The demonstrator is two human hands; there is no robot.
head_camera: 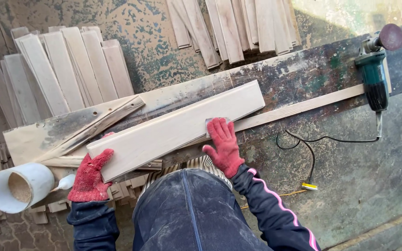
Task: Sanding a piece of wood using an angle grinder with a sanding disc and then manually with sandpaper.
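Observation:
A long pale wooden board (177, 128) lies slantwise on a worn, stained workbench (298, 76). My left hand (90, 175), in a red glove, grips the board's near left end. My right hand (223, 145), also in a red glove, presses a small grey sanding pad (209, 122) flat against the board's near edge, right of its middle. Both sleeves are dark, the right one with a pink stripe.
A green angle grinder (375, 69) with a round disc rests at the bench's right end, its black cord (310, 144) trailing down. A thin wooden strip (303, 107) runs along the bench. Stacks of pale slats (66, 69) lie left and at top (233, 25). A white tub (19, 186) of sawdust sits lower left.

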